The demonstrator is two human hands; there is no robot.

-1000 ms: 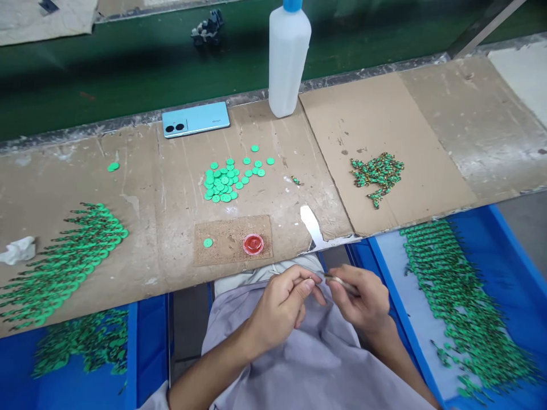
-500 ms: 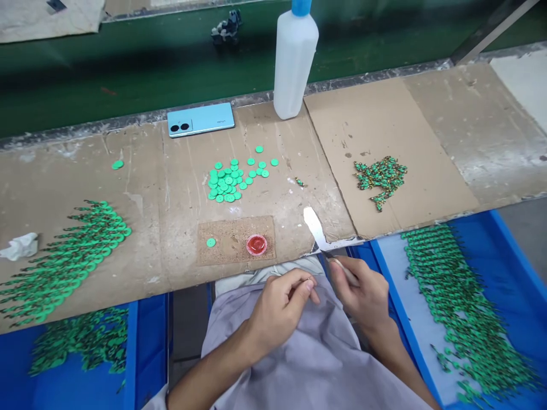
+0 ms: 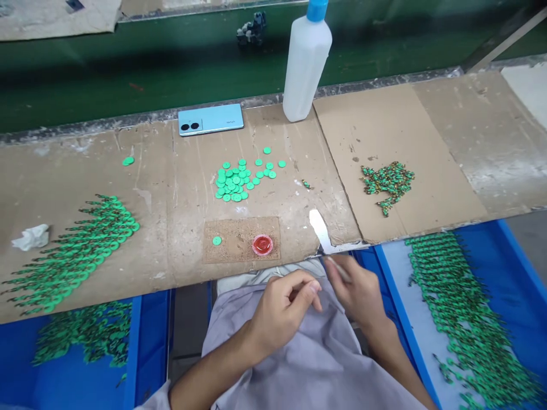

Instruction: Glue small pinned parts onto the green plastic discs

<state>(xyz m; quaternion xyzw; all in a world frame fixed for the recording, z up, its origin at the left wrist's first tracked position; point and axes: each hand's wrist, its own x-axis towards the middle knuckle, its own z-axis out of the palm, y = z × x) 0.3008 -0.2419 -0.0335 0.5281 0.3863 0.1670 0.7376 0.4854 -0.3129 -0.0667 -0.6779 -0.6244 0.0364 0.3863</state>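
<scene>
Over my lap, my left hand [image 3: 288, 307] is closed, thumb and fingertips pinched together; whatever it may hold is too small to make out. Just right of it, my right hand [image 3: 356, 290] grips a thin tool [image 3: 339, 269] with a pale handle, its tip at the table edge. Ahead lies a small brown board [image 3: 237, 228] bearing one green disc [image 3: 217, 241] and a round dish of red stuff [image 3: 262, 245]. Behind the board is a loose pile of green discs [image 3: 233, 182]. A small green and gold piece [image 3: 306, 184] lies to their right.
At the left are rows of green discs with stems [image 3: 98, 245] and crumpled tissue [image 3: 32, 237]. A blue phone [image 3: 211, 119] and white bottle [image 3: 305, 68] stand at the back. Green and gold pieces [image 3: 388, 182] lie right. Blue trays [image 3: 154, 341] flank my lap.
The view has shifted slightly, moving the table items a little to the right. My right hand has come slightly closer to my left, still gripping the tool.
</scene>
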